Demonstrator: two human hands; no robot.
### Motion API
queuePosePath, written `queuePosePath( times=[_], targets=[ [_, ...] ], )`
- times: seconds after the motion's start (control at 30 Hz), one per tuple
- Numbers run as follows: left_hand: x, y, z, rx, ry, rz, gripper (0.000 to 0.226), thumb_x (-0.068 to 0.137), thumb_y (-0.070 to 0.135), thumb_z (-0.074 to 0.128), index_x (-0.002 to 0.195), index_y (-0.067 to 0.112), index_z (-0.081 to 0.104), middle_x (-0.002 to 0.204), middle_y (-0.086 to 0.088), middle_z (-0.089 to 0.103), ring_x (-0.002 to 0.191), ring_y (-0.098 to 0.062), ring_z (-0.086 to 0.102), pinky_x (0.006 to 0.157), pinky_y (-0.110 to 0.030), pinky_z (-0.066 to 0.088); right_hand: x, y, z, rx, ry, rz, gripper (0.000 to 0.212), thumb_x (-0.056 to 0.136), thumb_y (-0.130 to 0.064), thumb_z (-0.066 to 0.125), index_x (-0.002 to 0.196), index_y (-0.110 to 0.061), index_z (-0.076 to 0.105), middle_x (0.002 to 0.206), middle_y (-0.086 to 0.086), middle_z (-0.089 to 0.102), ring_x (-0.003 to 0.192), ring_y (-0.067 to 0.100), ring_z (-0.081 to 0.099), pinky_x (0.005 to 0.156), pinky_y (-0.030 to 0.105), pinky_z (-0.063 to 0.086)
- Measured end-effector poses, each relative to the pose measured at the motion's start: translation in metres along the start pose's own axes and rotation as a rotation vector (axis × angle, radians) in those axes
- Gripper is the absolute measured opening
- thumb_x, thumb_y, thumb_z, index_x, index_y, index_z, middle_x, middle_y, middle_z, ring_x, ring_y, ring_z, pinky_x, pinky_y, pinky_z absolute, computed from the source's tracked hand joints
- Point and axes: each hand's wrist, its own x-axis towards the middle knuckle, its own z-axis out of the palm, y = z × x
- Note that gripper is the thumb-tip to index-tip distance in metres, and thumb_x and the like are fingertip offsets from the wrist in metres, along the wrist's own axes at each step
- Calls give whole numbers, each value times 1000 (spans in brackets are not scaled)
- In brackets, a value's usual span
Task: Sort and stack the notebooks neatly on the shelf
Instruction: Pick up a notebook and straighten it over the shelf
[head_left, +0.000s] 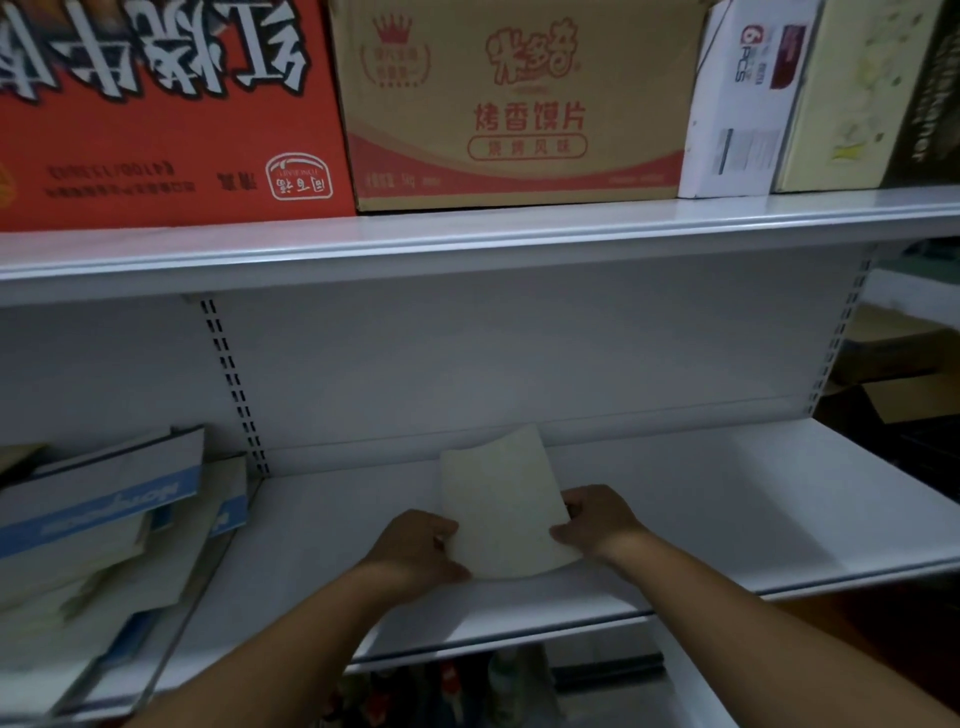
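Head view shows a pale notebook (501, 506) held just above the white shelf (727, 499), long axis running from front edge to back panel. Left hand (415, 545) and right hand (597, 517) pinch its near side edges, equally close.

The white metal lower shelf (753, 509) lies open to the right of a pale cream notebook (498, 499) held at its middle. A leaning pile of blue-and-white paper packs (104, 499) crowds the left bay. The white upper shelf (467, 244) caps the opening overhead, and a white back panel (519, 364) closes it behind.
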Motion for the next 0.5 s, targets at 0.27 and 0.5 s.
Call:
queuePosePath(
  times=[0.27, 0.5],
  targets=[
    [9, 23, 20, 0, 1, 47, 67, 71, 29, 79, 131, 13, 53, 129, -2, 56, 110, -13, 57, 83, -9, 35, -1, 23, -26, -11, 24, 21, 30, 77, -9, 66, 107, -8, 70, 111, 10, 70, 102, 23, 65, 91, 31, 51],
    [17, 46, 42, 38, -30, 78, 64, 73, 30, 77, 130, 13, 54, 130, -2, 55, 111, -12, 56, 80, -6, 32, -3, 42, -49, 3, 41, 40, 33, 79, -6, 64, 112, -9, 68, 114, 9, 68, 105, 22, 63, 86, 24, 47]
  ],
)
